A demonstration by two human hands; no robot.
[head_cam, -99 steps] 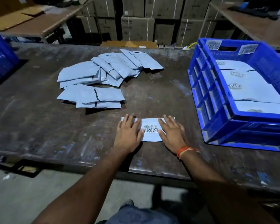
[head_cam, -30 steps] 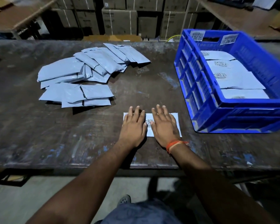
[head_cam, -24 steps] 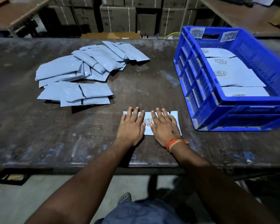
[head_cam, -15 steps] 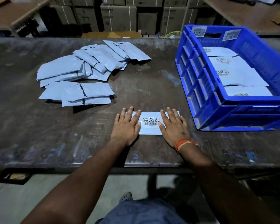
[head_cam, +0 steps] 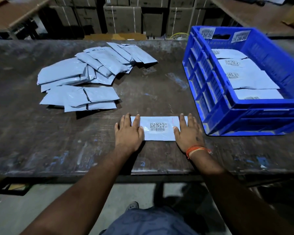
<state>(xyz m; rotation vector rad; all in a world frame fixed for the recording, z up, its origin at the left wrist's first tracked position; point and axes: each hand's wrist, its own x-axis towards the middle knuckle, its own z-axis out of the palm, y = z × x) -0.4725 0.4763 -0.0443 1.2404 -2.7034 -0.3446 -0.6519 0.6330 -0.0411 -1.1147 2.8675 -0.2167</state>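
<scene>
Left hand (head_cam: 128, 133) lies flat, palm down, fingers straight and slightly spread, pressing the 9 o'clock end of a pale blue packet (head_cam: 161, 135). It grips nothing. Right hand (head_cam: 187, 133) is likewise flat with straight fingers, pressing the 3 o'clock end of the same packet; an orange wrist thread (head_cam: 196, 150) sits at its wrist.

The packet rests flat on the dark worn table (head_cam: 41, 141), near the table's 6 o'clock edge, long side running from 9 to 3 o'clock. A barcode label (head_cam: 158, 127) faces up at its middle, uncovered between the two hands.

At 10 to 11 o'clock from the packet, well apart, a loose pile of blue packets (head_cam: 85, 82) lies overlapping on the table. At 2 o'clock stands a blue plastic crate (head_cam: 210, 92), its near corner just beside the right hand. Inside the crate, labelled packets (head_cam: 249, 80) lie overlapping in a row, labels up. Beyond the table at 12 o'clock, strapped cardboard cartons (head_cam: 122, 17) are stacked.
</scene>
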